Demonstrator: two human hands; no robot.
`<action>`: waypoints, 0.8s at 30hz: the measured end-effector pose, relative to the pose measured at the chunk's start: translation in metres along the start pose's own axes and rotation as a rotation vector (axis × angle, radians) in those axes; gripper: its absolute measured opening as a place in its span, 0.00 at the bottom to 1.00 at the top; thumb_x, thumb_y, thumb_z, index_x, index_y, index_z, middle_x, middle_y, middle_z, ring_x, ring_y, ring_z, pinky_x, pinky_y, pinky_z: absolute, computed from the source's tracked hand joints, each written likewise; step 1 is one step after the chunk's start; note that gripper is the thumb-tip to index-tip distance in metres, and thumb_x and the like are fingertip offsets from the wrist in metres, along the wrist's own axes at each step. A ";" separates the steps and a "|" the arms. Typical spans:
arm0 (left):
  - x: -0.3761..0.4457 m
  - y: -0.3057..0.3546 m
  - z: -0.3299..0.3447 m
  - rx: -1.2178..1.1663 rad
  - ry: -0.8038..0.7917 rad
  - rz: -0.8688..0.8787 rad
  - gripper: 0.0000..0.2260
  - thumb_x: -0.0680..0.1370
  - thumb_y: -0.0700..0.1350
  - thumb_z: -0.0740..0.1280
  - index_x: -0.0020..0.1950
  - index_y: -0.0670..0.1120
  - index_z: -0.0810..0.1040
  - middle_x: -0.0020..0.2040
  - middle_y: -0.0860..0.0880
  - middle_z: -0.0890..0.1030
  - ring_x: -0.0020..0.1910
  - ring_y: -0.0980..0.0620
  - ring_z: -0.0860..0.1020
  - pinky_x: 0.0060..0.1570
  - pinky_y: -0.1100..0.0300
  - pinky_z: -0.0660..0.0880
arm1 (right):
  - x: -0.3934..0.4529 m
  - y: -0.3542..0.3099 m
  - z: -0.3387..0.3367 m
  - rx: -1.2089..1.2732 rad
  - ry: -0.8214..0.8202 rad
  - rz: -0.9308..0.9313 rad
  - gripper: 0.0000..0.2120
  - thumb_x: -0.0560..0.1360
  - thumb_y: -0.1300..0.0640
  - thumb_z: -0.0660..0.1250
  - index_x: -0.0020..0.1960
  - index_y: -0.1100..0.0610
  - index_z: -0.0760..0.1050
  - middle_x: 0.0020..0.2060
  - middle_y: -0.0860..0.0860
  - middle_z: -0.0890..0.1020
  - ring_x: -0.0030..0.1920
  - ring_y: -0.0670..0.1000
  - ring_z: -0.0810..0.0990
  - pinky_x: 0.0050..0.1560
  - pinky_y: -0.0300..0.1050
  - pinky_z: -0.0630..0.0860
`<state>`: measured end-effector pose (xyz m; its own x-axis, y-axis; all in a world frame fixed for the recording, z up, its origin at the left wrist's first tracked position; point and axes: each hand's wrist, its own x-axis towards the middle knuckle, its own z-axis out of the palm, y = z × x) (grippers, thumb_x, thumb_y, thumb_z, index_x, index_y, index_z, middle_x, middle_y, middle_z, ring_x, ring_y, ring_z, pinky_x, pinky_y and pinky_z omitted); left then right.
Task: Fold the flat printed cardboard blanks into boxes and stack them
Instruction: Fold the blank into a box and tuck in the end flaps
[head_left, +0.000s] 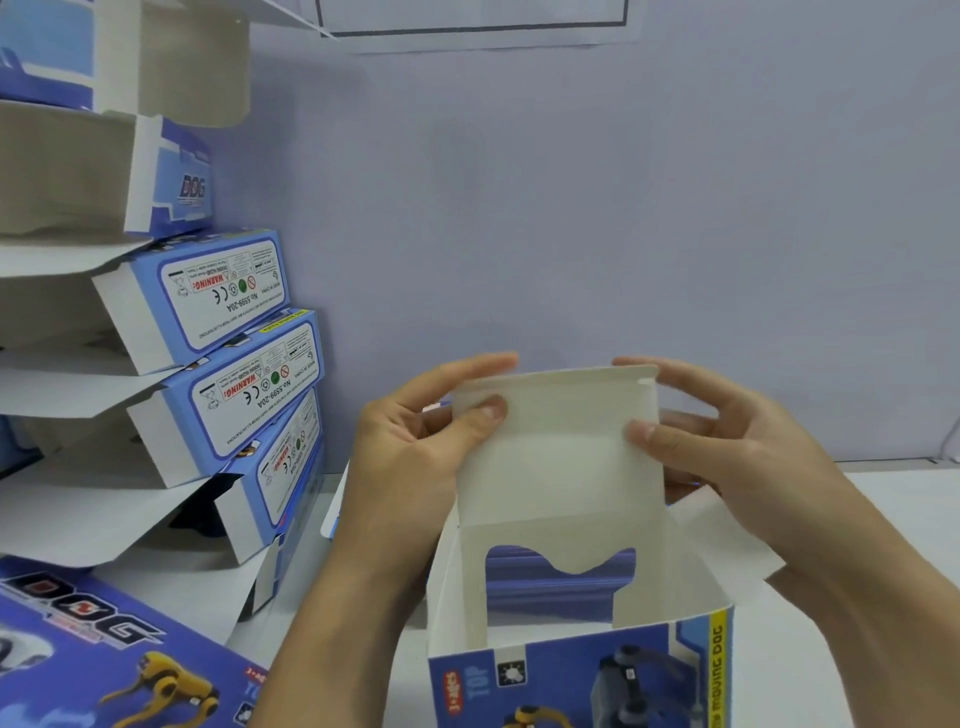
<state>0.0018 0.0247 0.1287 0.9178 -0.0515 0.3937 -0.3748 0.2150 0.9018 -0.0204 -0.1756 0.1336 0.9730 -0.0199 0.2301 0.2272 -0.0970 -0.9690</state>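
Note:
A half-formed blue printed box (576, 670) stands open-topped on the white table in front of me, its white inside facing up. Its tall white lid flap (558, 452) rises at the far side. My left hand (415, 447) pinches the flap's upper left corner, thumb in front and fingers behind. My right hand (727, 441) pinches the upper right corner the same way. A side flap (727, 535) sticks out to the right under my right wrist.
A leaning stack of folded blue boxes (228, 374) with open lids fills the left side. A pile of flat printed blanks (114, 660) lies at the lower left. A pale wall (571, 208) stands close behind the table (857, 649).

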 end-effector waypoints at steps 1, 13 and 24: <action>0.001 0.000 -0.002 0.000 0.004 -0.025 0.12 0.73 0.37 0.69 0.50 0.52 0.86 0.38 0.47 0.86 0.34 0.53 0.83 0.32 0.63 0.80 | 0.000 0.002 -0.003 -0.025 -0.010 0.041 0.15 0.76 0.63 0.69 0.57 0.46 0.82 0.43 0.56 0.87 0.37 0.55 0.83 0.39 0.50 0.80; -0.008 0.022 -0.045 0.510 -0.274 -0.503 0.05 0.77 0.49 0.69 0.53 0.55 0.79 0.43 0.42 0.86 0.39 0.44 0.84 0.32 0.56 0.78 | -0.005 0.011 -0.032 -0.339 -0.080 0.289 0.07 0.73 0.46 0.71 0.50 0.42 0.83 0.44 0.58 0.84 0.34 0.51 0.73 0.30 0.39 0.69; 0.000 0.016 -0.035 -0.020 -0.041 -0.106 0.08 0.71 0.48 0.67 0.46 0.53 0.85 0.42 0.43 0.85 0.36 0.47 0.81 0.35 0.57 0.74 | 0.003 0.016 -0.013 0.321 -0.087 -0.101 0.20 0.72 0.42 0.67 0.60 0.51 0.82 0.53 0.56 0.81 0.49 0.58 0.76 0.47 0.49 0.77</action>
<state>0.0006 0.0626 0.1375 0.9461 -0.1143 0.3031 -0.2723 0.2259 0.9353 -0.0142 -0.1905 0.1202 0.9415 0.0600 0.3316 0.3109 0.2245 -0.9235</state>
